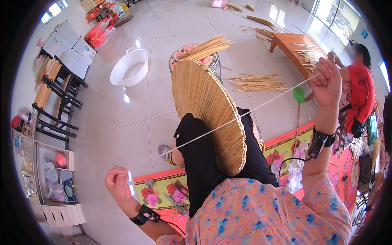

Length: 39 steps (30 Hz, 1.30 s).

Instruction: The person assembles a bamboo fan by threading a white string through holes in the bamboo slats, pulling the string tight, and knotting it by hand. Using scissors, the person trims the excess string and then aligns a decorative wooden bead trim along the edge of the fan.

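A white string (210, 131) stretches across my lap between my two raised hands. My left hand (117, 183), low on the left, is pinched closed at the string's faint lower end. High on the right, my right hand (326, 81) is closed round the other end. Behind the string, a round, flat mat of straw-coloured stalks (196, 92) stands tilted on edge between my knees. White stitches run along its right rim. The string passes in front of the mat's lower right part; whether it joins the rim there I cannot tell.
A flowered stool (176, 61) ahead bears a bundle of stalks (208, 48). More stalks (259, 83) lie on the floor. A white basin (130, 67) stands left. At right, a person in red (361, 92) sits by a low wooden table (286, 41). Scissors (176, 203) lie near my left thigh.
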Each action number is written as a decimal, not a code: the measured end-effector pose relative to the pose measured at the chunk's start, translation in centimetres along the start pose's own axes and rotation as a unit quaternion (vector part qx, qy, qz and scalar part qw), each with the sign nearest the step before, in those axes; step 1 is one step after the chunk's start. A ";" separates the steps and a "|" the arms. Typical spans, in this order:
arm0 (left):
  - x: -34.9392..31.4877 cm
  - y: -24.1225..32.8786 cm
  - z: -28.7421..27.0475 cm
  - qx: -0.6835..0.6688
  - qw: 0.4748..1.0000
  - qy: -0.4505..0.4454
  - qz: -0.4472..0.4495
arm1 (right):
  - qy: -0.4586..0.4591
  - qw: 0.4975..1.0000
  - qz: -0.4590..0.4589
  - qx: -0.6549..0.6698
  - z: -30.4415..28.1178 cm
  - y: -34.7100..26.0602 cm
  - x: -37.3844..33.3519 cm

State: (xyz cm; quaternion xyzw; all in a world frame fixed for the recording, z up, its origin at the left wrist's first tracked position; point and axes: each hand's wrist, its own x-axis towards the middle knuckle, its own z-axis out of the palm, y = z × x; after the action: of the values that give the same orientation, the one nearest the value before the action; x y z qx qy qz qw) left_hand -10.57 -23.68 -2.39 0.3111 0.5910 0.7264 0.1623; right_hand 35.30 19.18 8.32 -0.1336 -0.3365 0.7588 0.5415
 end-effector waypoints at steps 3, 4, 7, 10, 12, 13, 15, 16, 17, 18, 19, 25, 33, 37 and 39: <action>-0.5 1.2 -0.4 0.133 0.990 -0.036 -0.035 | 0.009 1.000 -0.004 0.010 -0.4 0.3 0.5; -0.6 1.4 -0.4 0.209 0.975 -0.052 -0.054 | 0.009 1.000 -0.004 0.009 -0.4 0.4 0.6; -0.7 1.3 -1.2 0.220 0.975 -0.016 -0.011 | 0.037 0.999 -0.012 0.005 -0.3 0.8 0.8; 0.0 0.3 -2.1 -0.035 0.997 0.003 0.068 | 0.032 0.999 0.003 -0.001 0.5 1.5 0.8; 0.1 -0.1 -1.8 -0.172 0.981 0.017 0.090 | 0.061 0.997 0.002 -0.047 1.6 2.5 0.8; 0.2 -0.1 -1.5 -0.304 0.946 0.029 0.111 | 0.060 0.997 0.002 -0.048 2.0 2.9 0.9; 0.3 -0.3 -1.5 -0.408 0.905 0.004 0.117 | 0.072 0.996 0.037 -0.045 2.5 3.8 0.9; 0.4 -0.4 -1.5 -0.507 0.853 -0.021 0.121 | 0.062 0.995 0.049 -0.065 2.9 4.2 0.8; 0.5 -0.3 -1.5 -0.507 0.853 -0.021 0.122 | 0.061 0.995 0.049 -0.065 3.2 4.6 0.8; 0.7 -0.2 -1.4 -0.606 0.786 -0.071 0.096 | 0.050 0.994 0.067 -0.072 3.4 5.1 0.7; 0.8 -0.1 -1.4 -0.694 0.706 -0.120 0.069 | 0.040 0.993 0.085 -0.078 3.8 5.5 0.6; 0.4 -0.4 -7.7 -0.622 0.777 -0.057 0.076 | -0.013 0.974 0.066 -0.216 5.8 7.8 0.2; -0.3 -2.3 -20.7 -0.269 0.894 0.338 0.117 | 0.099 0.932 -0.036 -0.347 6.0 10.2 1.3; -0.1 -3.8 -17.5 -0.139 0.887 0.433 0.078 | 0.048 0.889 0.065 -0.452 5.1 15.3 1.9; 0.1 -4.7 -16.0 -0.151 0.893 0.418 0.066 | 0.030 0.869 0.100 -0.484 5.7 17.6 1.5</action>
State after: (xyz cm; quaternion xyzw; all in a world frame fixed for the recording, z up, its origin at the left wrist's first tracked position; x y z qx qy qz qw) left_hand -21.50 -34.57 -8.59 -0.0117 0.4654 0.8790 -0.1030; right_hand 18.59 15.12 1.25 -0.4351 -0.6299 0.5464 0.3395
